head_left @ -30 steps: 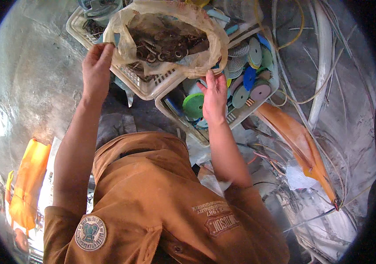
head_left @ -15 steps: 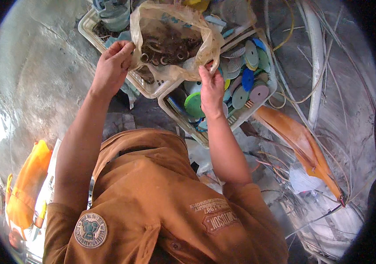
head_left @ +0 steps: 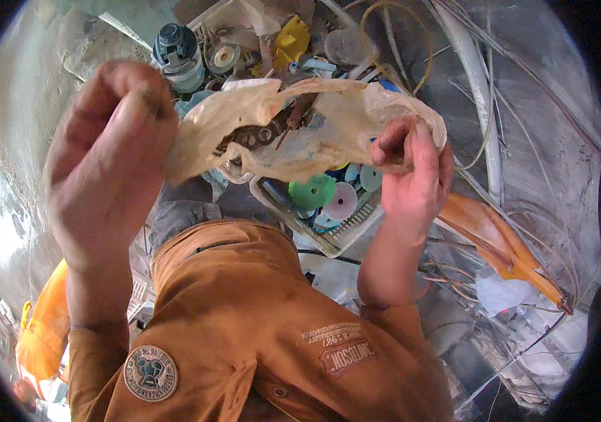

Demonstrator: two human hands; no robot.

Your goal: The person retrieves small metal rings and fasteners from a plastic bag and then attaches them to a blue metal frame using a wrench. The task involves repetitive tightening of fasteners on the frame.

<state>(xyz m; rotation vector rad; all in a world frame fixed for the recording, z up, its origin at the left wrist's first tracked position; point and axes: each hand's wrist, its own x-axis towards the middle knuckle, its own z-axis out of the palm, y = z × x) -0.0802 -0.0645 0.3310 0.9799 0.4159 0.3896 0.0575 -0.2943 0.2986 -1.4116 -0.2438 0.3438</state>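
Between my two hands a dirty, yellowish plastic bag (head_left: pixel 336 133) is stretched by its rim. My left hand (head_left: pixel 110 148) is closed on its left edge, close to the camera and slightly blurred. At the right edge, my right hand (head_left: pixel 416 165) pinches the rim with curled fingers. Small dark metal rings (head_left: pixel 264 133) and other rusty bits show through the bag's mouth; the rest of its contents is hidden. Below the bag, a white plastic basket (head_left: pixel 343 246) holds several round discs, among them a green disc (head_left: pixel 312 193) and a pinkish disc (head_left: pixel 340 202).
Behind the bag stand a clear container with a dark lid (head_left: pixel 179 60) and a yellow piece (head_left: pixel 291 41). A white pipe (head_left: pixel 480 91) and loose cables run along the right. An orange, pointed piece (head_left: pixel 497 246) lies at the right, near a white plastic bag (head_left: pixel 503 292).
Both hands have risen closer to the camera and spread apart, pulling the bag up and wide. The bag now covers more of the disc basket, while the container behind shows more fully.
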